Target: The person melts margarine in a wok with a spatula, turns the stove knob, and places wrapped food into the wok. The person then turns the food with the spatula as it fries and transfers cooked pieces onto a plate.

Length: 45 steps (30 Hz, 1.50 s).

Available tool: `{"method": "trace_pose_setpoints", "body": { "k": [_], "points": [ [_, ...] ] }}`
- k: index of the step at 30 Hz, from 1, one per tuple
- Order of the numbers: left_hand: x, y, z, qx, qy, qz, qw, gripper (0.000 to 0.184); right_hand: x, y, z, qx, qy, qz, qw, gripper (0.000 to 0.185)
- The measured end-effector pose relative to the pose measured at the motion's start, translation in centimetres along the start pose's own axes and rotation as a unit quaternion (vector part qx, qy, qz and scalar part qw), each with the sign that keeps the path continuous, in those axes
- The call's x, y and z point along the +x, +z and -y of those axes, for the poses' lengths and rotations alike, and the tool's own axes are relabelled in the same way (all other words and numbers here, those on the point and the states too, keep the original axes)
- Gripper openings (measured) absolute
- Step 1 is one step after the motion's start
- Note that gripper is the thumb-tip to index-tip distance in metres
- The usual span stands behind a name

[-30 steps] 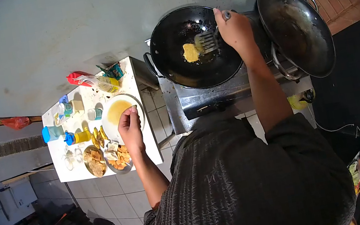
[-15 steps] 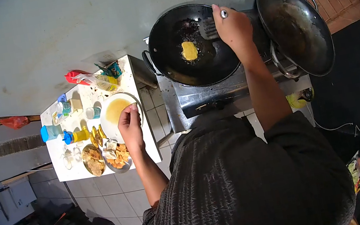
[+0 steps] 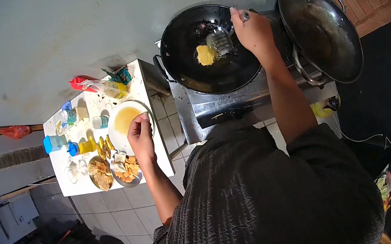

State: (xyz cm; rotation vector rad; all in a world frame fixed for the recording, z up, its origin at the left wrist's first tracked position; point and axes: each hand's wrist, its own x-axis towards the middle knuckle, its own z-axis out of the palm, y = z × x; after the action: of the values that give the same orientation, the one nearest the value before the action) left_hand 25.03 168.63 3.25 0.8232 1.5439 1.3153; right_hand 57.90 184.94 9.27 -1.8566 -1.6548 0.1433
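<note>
A black wok stands on the steel stove, with a small yellow piece of food frying in its middle. My right hand is closed round the handle of a slotted spatula, whose head lies in the wok just beside the food. Over the edge of a white plate with a pale yellow liquid in it, my left hand is closed with the fingertips pinched together. Whatever it may hold is too small to make out.
A second dark wok is tilted at the right of the stove. The white table at the left bears two plates of fried food, bananas, bottles, jars, glasses and plastic packets. Wall behind the stove.
The spatula head was lifted away from the food half a second ago and is now down beside it again. My left hand has stayed over the plate.
</note>
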Motion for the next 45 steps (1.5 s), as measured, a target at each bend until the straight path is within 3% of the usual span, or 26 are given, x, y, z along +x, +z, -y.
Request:
{"method": "trace_pose_setpoints", "body": {
  "k": [2, 5, 7, 14, 20, 23, 25, 35, 37, 45],
  "points": [
    [-0.1, 0.0, -0.1, 0.011, -0.001, 0.001, 1.0, 0.015, -0.3, -0.4, 0.8, 0.046, 0.005, -0.02, 0.999, 0.048],
    [-0.1, 0.1, -0.3, 0.01, 0.005, -0.008, 1.0, 0.015, -0.2, -0.5, 0.9, 0.006, 0.027, -0.032, 0.999, 0.051],
    [-0.1, -0.1, -0.2, 0.004, -0.002, -0.009, 1.0, 0.015, 0.0, 0.1, 0.0, -0.06, 0.015, 0.012, 0.998, 0.051],
    [-0.2, -0.1, -0.2, 0.014, 0.009, -0.005, 1.0, 0.015, -0.5, 0.9, 0.5, -0.034, -0.011, -0.001, 0.999, 0.049],
    [0.0, -0.4, 0.1, 0.006, 0.012, -0.003, 1.0, 0.015, -0.4, -0.9, 2.3, 0.051, 0.036, -0.019, 0.998, 0.048],
    [0.1, -0.5, 0.4, 0.003, 0.005, -0.015, 1.0, 0.014, -0.4, -1.2, 2.7, 0.091, 0.0, 0.005, 0.996, 0.047],
    [0.2, -0.6, 0.5, 0.002, 0.013, -0.01, 1.0, 0.015, -0.3, -0.9, 2.7, 0.14, 0.056, 0.062, 0.987, 0.047],
    [0.4, -1.2, 0.6, -0.011, 0.005, -0.03, 0.999, 0.017, -0.7, -0.8, 1.2, -0.035, 0.02, 0.014, 0.999, 0.047],
    [0.4, -1.2, 0.7, -0.012, 0.001, -0.028, 1.0, 0.017, -0.9, -1.0, 0.9, -0.056, 0.058, 0.018, 0.997, 0.048],
    [0.7, -0.7, 0.5, -0.002, 0.0, -0.019, 1.0, 0.017, -0.5, -0.9, 0.4, -0.005, 0.036, 0.003, 0.999, 0.051]
  ]
}}
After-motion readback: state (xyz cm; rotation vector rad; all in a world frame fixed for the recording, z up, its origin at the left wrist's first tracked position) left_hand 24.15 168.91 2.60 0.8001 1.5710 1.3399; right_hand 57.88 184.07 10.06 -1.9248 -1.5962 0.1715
